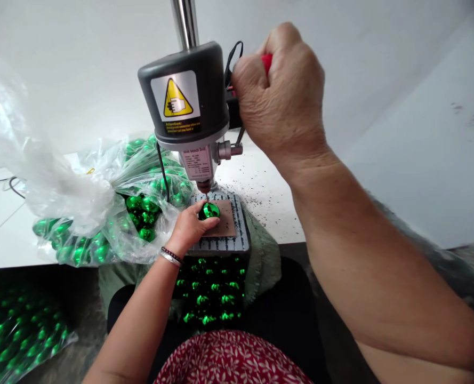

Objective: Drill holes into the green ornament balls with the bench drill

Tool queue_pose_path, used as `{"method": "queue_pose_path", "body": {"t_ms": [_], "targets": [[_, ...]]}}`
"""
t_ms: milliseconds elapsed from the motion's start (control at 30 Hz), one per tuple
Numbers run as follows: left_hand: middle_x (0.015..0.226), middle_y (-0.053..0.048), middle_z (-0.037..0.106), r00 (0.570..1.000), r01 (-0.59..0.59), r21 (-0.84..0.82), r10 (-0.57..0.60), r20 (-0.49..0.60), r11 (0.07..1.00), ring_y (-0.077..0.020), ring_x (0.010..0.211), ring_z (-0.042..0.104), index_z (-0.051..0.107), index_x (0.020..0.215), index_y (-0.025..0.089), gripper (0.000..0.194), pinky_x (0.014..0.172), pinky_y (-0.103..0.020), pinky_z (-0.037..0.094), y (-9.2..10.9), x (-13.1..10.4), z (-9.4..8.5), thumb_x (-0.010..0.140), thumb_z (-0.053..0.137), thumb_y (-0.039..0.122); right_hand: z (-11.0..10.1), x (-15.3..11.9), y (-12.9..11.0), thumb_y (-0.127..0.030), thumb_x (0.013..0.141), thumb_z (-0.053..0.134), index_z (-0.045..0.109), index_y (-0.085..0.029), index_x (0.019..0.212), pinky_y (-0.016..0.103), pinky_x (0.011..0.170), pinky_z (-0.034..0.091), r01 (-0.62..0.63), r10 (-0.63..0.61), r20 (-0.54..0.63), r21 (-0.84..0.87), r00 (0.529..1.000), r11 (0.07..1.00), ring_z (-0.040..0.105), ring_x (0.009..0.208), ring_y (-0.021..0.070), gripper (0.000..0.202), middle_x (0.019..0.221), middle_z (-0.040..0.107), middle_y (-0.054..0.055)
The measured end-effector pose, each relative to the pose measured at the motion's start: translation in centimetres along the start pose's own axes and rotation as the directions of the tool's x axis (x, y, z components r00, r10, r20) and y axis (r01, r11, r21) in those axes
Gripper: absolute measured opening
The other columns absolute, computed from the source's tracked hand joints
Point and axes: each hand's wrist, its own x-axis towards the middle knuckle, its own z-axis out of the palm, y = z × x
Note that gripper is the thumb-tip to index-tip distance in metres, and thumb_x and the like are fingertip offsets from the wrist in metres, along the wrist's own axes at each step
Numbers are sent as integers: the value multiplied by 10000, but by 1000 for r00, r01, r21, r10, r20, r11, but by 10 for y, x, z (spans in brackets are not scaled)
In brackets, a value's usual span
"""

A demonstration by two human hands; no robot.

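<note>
A small bench drill with a grey-black head and a warning sticker stands in the middle of the view. My left hand grips a shiny green ball between thumb and fingers on a brown board, which lies on the drill's grooved base. The drill bit comes down at the top of the ball; whether it has entered cannot be made out. Up at the right of the drill head, my right hand is wrapped round a lever handle with a red part showing.
Clear plastic bags with several green balls lie on the white table to the left. More green balls sit below the drill base, over my lap. Another bag of balls is at lower left. Dark shavings dot the tabletop.
</note>
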Motion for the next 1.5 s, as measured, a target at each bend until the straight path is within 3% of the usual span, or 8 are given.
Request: {"method": "queue_pose_path", "body": {"t_ms": [200,367,500,933,1500], "targets": [[924,-3,722,1000,12,-83,-14,-15,997,-172,848,633,640,1192,185,521,770,-251,476,-6,-2,6,711,701,376,-2,-14,0,-306,888,388,236,-205,737,246,757,360,25,-24,-40,9,999,1000,240,618,61,237,698,316,-40],[872,4,705,1000,9,-55,-10,-26,998,-160,768,613,654,1156,206,486,694,-244,450,-7,-3,8,706,699,382,-2,-42,8,-307,864,367,295,-199,766,227,673,332,187,-162,-191,125,968,974,296,609,58,162,672,325,-36],[887,-6,709,999,41,-54,-42,-27,998,-164,744,609,643,1181,215,526,658,-244,438,-8,-3,9,697,703,411,-1,-57,12,-327,869,374,372,-184,772,230,679,354,209,-182,-226,101,957,973,358,639,50,172,706,407,-28],[974,-43,728,998,35,-14,-35,-52,999,-207,829,649,613,1232,221,581,724,-273,473,-14,-2,14,703,718,437,5,-78,23,-319,882,428,463,-159,798,207,620,364,271,-261,-315,-12,913,962,425,624,24,184,720,485,-45],[1011,-70,729,998,19,32,-17,-54,999,-245,891,662,610,1216,224,546,743,-301,470,-12,-5,14,721,696,439,21,-98,31,-279,870,465,469,-175,801,204,607,396,241,-209,-443,16,872,970,475,611,33,125,722,526,-30]]}}
